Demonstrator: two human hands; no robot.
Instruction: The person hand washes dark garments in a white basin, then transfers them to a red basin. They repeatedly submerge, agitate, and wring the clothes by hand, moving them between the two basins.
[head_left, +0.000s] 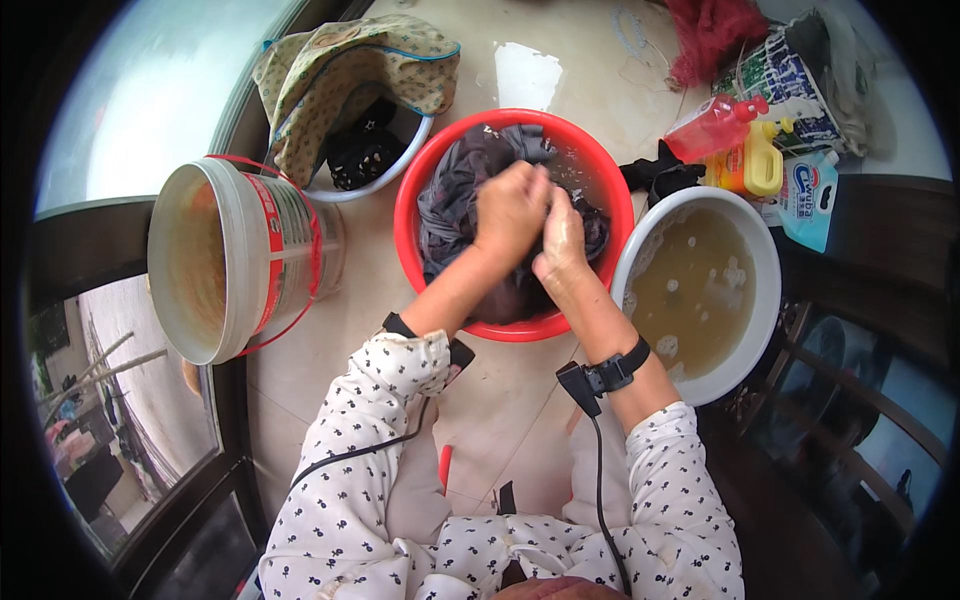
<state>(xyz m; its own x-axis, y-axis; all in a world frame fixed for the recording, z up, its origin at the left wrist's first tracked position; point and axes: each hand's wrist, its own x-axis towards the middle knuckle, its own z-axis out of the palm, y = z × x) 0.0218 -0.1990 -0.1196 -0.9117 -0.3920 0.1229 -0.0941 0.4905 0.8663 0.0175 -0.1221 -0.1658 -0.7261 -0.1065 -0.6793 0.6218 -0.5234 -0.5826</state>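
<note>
A red plastic basin (403, 225) stands on the tiled floor, holding dark wet clothes (457, 172) in water with small pale bits in it. Over the middle of the basin, my left hand (514, 210) is curled, its fingers against those of my right hand (562, 231). Both are slightly blurred, and dark cloth lies under and around them. Whether cloth is pinched between the fingers cannot be told. Close on the right, a white basin (772, 300) holds cloudy brownish water with some foam.
A large plastic bucket (289, 255) lies tipped at the left. Behind it, a patterned cloth (360, 60) drapes over a pale basin (409, 161) with black clothing. Back right are a pink pump bottle (705, 129), a yellow jug (754, 161), a blue detergent pouch (810, 199) and black cloth (667, 176).
</note>
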